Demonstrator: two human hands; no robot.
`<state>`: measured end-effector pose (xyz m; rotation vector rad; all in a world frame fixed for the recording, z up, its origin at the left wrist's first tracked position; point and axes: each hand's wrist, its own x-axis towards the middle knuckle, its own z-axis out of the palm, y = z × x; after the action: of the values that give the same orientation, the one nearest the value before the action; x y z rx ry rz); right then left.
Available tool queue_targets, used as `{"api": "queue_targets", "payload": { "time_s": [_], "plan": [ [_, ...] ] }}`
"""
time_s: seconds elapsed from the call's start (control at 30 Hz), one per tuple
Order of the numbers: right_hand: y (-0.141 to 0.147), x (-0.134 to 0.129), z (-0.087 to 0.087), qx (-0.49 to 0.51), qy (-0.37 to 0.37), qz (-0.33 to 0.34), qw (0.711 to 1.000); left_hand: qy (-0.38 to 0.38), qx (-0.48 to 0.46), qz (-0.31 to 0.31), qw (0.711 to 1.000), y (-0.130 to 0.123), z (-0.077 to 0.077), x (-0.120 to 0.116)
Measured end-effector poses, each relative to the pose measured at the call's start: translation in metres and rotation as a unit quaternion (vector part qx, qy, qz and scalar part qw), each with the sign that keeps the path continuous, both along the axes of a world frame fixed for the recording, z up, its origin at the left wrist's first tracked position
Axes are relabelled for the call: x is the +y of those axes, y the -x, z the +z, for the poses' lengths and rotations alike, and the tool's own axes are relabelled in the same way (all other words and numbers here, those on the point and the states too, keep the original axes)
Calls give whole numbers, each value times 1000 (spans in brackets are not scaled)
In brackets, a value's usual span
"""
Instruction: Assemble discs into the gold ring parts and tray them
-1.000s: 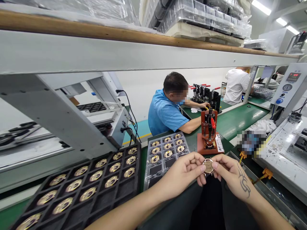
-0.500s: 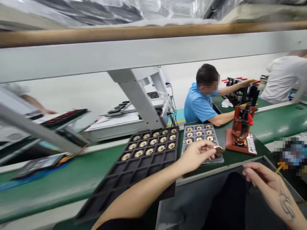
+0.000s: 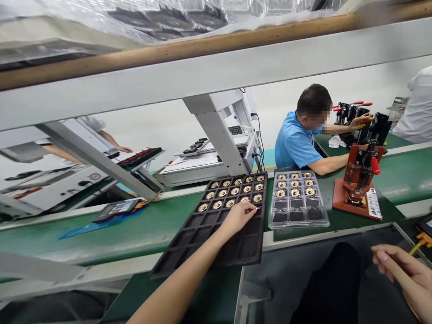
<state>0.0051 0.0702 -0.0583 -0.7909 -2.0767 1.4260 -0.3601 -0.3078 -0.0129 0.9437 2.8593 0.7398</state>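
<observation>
My left hand point(image 3: 239, 217) has crossed from clear tray point(image 3: 324, 221) to black tray point(image 3: 241, 247) | pinching case point(image 3: 258, 208), mostly hidden, beside filled cells | my right hand point(image 3: 401, 270) loosely parted, seemingly bare | case now apart from press point(image 3: 351, 168), unreleased

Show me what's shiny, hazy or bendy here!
Head view: white glare streaks the crinkled clear plastic wrapping; the brown wooden shelf edge turns hazy toward the right. Head view: the long white metal beam looks tilted and faintly bowed, maybe lens stretch. Head view: gold round metal parts glint in the black rectangular tray, but whether the bare left hand holds one is hard to tell.
</observation>
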Motion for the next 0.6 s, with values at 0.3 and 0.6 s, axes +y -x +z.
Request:
{"api": "queue_targets", "payload": {
  "time_s": [0.3,0.6],
  "plan": [
    [-22,-7,6,-60,32,18,998,26,36,-108,993,2,25,76],
    [-45,-19,36,-70,20,14,997,91,25,-144,985,11,7,237]
  ]
}}
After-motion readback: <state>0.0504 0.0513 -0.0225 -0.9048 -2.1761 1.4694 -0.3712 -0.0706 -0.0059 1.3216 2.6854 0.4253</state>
